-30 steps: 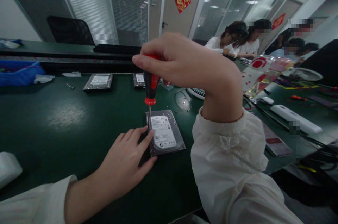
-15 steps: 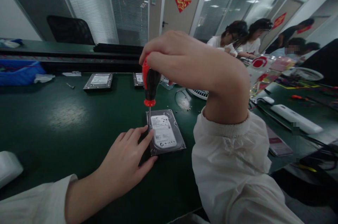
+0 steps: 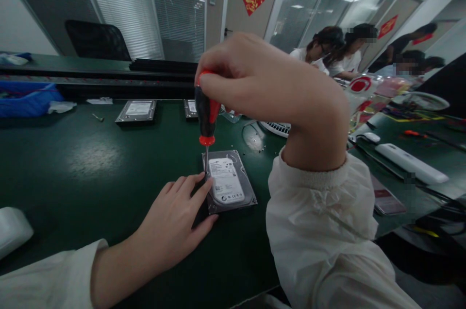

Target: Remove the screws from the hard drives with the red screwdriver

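Note:
A hard drive (image 3: 243, 178) with a white label lies flat on the green table. My right hand (image 3: 233, 68) is wrapped round the red and black handle of a screwdriver (image 3: 208, 119), which stands nearly upright with its shaft pointing down at the drive's left edge. The very tip is hidden by my left fingers. My left hand (image 3: 178, 214) rests against the drive's left side, fingers stretched out and thumb at the near left corner. Small screws (image 3: 260, 148) are scattered on the table beyond the drive.
Two more hard drives, one at the back left (image 3: 136, 111) and one partly hidden (image 3: 191, 109), lie by the rear ledge. A blue bin (image 3: 29, 100) stands far left. A phone (image 3: 388, 197) and a white power strip (image 3: 411, 163) are at right. People sit at the back right.
The screwdriver handle has turned in my right hand, its black and red sides showing differently. My left hand and the drive stay in place.

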